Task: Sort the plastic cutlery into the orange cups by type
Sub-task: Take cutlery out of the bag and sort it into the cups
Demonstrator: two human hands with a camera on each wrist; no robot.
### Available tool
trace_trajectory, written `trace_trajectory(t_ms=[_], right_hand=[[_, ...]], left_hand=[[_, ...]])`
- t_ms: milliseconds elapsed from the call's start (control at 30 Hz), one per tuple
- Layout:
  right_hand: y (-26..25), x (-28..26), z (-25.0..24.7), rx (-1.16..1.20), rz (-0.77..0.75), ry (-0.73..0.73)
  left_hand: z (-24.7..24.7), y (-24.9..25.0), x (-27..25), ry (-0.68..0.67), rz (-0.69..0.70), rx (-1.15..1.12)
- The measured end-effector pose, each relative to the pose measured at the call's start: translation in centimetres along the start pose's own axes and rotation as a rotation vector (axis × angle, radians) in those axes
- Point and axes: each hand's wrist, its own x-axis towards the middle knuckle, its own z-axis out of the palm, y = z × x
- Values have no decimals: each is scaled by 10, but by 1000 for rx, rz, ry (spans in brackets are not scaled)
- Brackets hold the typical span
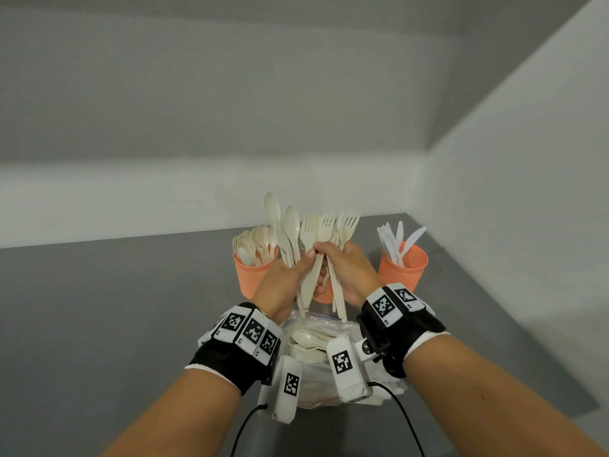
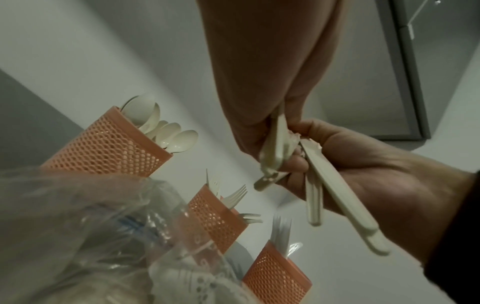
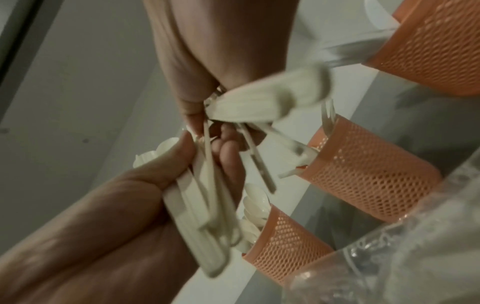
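Observation:
Both hands are raised over the table and grip one fan of cream plastic cutlery. My left hand [image 1: 296, 268] holds the spoons [image 1: 286, 225] by their handles. My right hand [image 1: 342, 262] holds the forks [image 1: 333, 224]; their handles [image 2: 340, 197] hang below its palm. Three orange mesh cups stand behind. The left cup [image 1: 251, 275] holds spoons, and the right cup [image 1: 404, 267] holds white knives [image 1: 397, 240]. The middle cup [image 2: 215, 218] holds forks and is mostly hidden by my hands in the head view.
A clear plastic bag [image 1: 311, 346] with more cream cutlery lies on the grey table [image 1: 115, 308] under my wrists. White walls close in behind and to the right of the cups.

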Motion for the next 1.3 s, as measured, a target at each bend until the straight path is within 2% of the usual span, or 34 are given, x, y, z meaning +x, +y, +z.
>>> trace_trajectory(t_ms=[100,267,467,633,833,1033,1300], right_hand=[[0,1,-1,-7,-27,-2],[-8,8,-4,28,-60,31],[-2,11,6,-41,-155,41],[-4,9,8,-37,-202,64],[-3,14,11,-83,-161,73],[-3,17,14,-154,-159,46],[-5,17,12,-157,-206,137]], left_hand=[[-5,3,4,28,-47,-72],[-11,3,6,46,-50,-34],[-4,6,7,12,-25,100],[-2,12,9,-17,-81,26],[-2,10,10,-57,-116,-11],[-4,7,12,5,-55,-24],[0,16,12,-96,-135,-80]])
